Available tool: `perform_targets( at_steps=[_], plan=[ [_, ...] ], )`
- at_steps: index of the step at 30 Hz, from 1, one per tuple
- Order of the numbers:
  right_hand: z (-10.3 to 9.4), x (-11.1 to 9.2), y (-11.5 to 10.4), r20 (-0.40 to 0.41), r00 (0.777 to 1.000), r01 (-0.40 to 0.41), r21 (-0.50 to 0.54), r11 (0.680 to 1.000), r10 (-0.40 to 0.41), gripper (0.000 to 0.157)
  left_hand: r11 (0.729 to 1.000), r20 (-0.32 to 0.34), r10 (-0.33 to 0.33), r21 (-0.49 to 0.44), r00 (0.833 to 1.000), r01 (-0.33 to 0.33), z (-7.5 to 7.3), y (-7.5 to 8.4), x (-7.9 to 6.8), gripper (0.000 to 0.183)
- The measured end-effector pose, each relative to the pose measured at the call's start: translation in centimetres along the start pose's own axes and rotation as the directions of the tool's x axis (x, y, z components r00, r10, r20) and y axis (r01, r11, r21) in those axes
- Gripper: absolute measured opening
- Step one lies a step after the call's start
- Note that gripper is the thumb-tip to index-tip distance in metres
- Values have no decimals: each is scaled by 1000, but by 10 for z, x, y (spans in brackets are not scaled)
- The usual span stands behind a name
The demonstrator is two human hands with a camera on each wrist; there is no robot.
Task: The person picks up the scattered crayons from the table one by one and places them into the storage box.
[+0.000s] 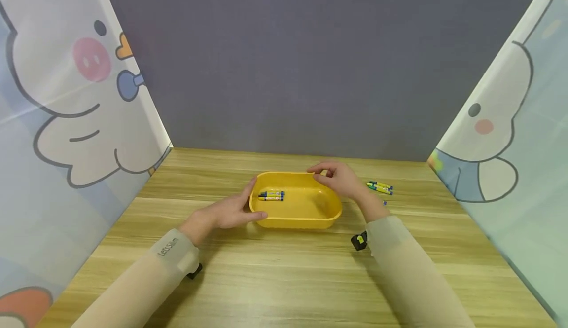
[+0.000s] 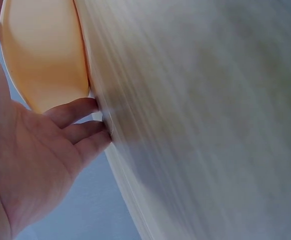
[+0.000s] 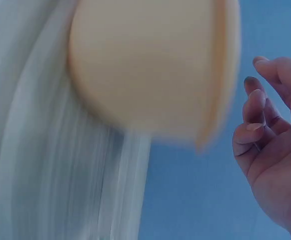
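A yellow oval plastic tray [image 1: 299, 223] sits on the table with a few crayons [image 1: 271, 196] lying side by side at its left end. My left hand [image 1: 230, 211] holds that end, thumb at the near rim and fingers along the outer side. In the left wrist view, the fingers [image 2: 80, 111] of this hand reach past the tray's end wall [image 2: 48, 55]. Over the tray's back right rim is my right hand [image 1: 339, 177]. The right wrist view shows the right hand [image 3: 275, 135] with loosely bent fingers and nothing in them, beside the blurred tray [image 3: 145, 65].
More crayons [image 1: 380, 188] lie on the wooden table [image 1: 275, 278] right of the tray, one partly hidden behind the right wrist. A dark grey panel [image 1: 284, 61] stands along the back. Cartoon-printed cloths [image 1: 66, 135] flank both sides.
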State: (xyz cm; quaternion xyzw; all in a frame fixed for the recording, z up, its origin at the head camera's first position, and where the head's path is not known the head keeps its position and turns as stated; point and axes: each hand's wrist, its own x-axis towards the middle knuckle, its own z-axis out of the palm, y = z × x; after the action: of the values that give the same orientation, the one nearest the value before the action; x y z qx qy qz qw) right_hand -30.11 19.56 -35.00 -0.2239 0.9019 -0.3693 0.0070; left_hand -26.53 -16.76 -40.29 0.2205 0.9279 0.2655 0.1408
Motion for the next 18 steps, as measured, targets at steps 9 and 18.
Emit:
perform_targets(
  at_steps=[9,18],
  plan=[
    [-56,-47,81,-52,987,-151,-50,987,149,34,1000,6,-5,1,1000,5,1,0,1,125],
    [-77,-78,131,-72,983,-176,-175,969,166,25,1000,11,-21,16,1000,20,1,1,0,124]
  ],
)
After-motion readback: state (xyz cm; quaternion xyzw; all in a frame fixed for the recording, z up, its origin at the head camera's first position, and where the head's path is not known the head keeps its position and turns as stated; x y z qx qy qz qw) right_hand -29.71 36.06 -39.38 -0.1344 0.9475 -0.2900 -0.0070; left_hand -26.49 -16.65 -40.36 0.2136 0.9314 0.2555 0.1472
